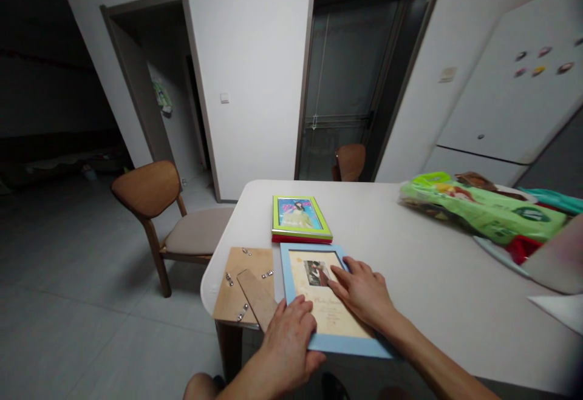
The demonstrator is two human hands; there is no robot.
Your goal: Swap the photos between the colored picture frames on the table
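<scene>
A light-blue picture frame (350,345) lies on the near part of the white table. In it is a cream printed sheet (334,312) with a small photo (315,272) near its top. My left hand (291,336) grips the frame's lower left side, fingers over the border and thumb at the bottom edge. My right hand (364,291) rests on the sheet and right border, its fingers stretched out and apart, fingertips by the photo. Left of the frame lies a brown backing board (228,303) with metal clips and a hinged stand leg (257,297), partly behind my left hand.
Beyond the blue frame, a lime-green picture frame (325,227) lies on top of a red one (300,239). A green plastic package (492,209) and other items crowd the right side of the white table (364,212). A wooden chair (195,230) stands at the left.
</scene>
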